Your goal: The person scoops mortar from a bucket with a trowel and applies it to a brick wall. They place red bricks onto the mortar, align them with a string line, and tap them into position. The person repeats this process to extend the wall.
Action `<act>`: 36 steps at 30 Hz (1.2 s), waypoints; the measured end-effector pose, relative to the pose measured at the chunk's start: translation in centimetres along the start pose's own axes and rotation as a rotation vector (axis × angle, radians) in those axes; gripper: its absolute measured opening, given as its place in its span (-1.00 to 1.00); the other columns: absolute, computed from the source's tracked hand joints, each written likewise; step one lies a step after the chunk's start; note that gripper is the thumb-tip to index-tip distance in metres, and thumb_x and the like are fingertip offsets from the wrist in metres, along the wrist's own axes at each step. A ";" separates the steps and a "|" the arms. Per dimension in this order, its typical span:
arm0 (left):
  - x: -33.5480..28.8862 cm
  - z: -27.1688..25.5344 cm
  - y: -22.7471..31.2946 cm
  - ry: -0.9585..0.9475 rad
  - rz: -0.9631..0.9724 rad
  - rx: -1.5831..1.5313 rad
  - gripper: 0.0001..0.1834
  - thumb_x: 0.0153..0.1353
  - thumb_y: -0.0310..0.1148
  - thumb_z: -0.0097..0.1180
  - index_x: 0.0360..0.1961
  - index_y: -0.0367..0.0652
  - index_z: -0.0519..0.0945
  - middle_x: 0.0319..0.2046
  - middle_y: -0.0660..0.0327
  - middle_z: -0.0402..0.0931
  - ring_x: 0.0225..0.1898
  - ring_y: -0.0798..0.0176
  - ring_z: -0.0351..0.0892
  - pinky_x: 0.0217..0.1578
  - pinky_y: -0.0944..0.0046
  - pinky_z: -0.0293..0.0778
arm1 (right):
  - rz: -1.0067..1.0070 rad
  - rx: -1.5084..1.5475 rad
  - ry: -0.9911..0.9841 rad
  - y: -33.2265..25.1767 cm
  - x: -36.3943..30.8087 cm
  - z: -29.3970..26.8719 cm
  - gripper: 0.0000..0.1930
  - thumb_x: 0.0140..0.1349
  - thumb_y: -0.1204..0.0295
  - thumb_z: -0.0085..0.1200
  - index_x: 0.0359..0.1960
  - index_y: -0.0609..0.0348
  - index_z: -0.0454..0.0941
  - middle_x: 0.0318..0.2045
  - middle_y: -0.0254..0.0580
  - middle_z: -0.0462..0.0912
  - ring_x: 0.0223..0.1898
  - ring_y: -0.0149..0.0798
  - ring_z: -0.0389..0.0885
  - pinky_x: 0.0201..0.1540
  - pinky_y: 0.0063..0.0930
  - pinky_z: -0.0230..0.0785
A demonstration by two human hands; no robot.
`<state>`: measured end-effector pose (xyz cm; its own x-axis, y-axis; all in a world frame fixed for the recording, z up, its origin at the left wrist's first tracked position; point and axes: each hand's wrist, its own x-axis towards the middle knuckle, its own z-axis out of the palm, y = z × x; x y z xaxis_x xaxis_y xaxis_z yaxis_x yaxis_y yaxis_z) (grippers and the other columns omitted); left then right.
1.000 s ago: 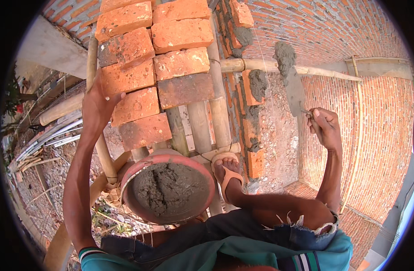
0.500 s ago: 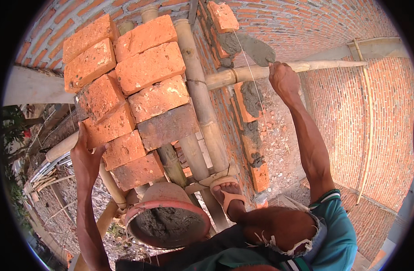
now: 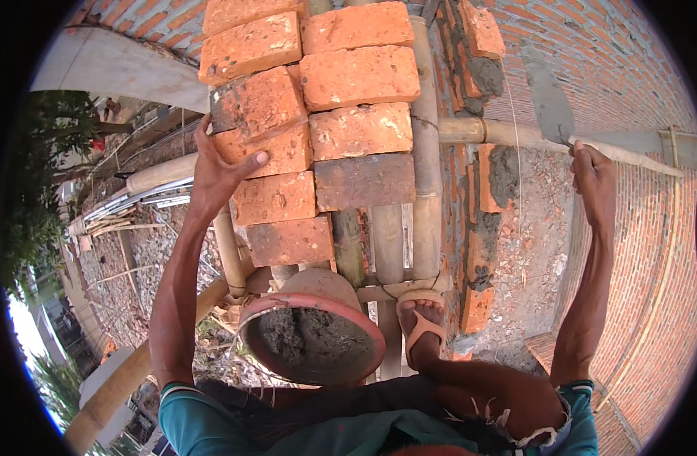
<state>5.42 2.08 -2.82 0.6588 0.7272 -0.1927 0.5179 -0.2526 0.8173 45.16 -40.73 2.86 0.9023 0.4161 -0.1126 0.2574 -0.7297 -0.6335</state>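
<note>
My left hand (image 3: 218, 176) grips the left end of an orange brick (image 3: 280, 150), its thumb over the near side and its fingers at the far side. That brick sits within a stack of bricks (image 3: 360, 76), partly beneath a dark-ended brick (image 3: 261, 102). Away to the right, my right hand (image 3: 594, 182) is closed around the handle of a trowel (image 3: 547, 95) whose blade is coated with grey mortar. The trowel is held over the right side of a low brick wall (image 3: 481, 243) topped with patches of wet mortar, beyond a taut string line (image 3: 518, 163).
A bucket of mortar (image 3: 312, 334) stands at the near end of the stack. Bamboo poles (image 3: 428, 152) form the scaffold under the bricks and my sandalled foot (image 3: 424, 327). A bamboo pole (image 3: 515, 134) crosses the wall. Rubble ground (image 3: 546, 228) lies below.
The view has turned left, shifting the scene rightward. The trowel has come away from the mortar at the wall's far brick and swung right. My left hand has closed further onto the brick's end.
</note>
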 end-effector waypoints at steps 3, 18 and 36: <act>0.2 -1.1 0.1 -0.006 0.012 -0.063 0.37 0.04 0.01 0.59 0.55 -0.33 -0.18 0.42 -0.36 0.09 0.49 -0.16 0.16 0.47 -0.17 0.18 | -0.054 -0.070 -0.136 -4.7 -4.4 -3.1 -0.58 0.49 0.12 0.07 -0.25 0.30 0.69 -0.59 -0.34 0.44 -0.57 -0.48 0.33 -0.52 -0.47 0.17; 6.5 13.3 11.8 -0.014 0.602 1.031 0.04 0.12 -0.16 0.48 0.49 -0.27 0.14 0.43 -0.14 0.21 0.47 -0.24 0.20 0.44 -0.15 0.20 | -1.672 -0.593 -0.480 -16.9 -24.2 15.1 -0.70 0.05 0.26 0.17 -0.45 0.29 0.76 -0.45 -0.16 0.64 -0.32 -0.11 0.62 -0.25 -0.20 0.43; 4.6 20.0 28.9 -0.737 0.359 -0.130 -0.17 0.47 0.11 0.01 0.49 -0.35 0.21 0.35 -0.24 0.35 0.41 -0.10 0.32 0.41 0.03 0.20 | -0.459 1.131 -0.148 -7.0 4.4 6.5 -0.21 0.42 0.10 0.16 0.52 0.25 0.12 0.27 0.13 0.50 0.26 -0.12 0.56 0.27 -0.21 0.46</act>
<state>34.34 -14.64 9.07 0.9840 0.0004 -0.1780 0.1709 -0.2808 0.9444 45.09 -30.26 1.78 0.7403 0.6215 0.2565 0.0297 0.3509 -0.9359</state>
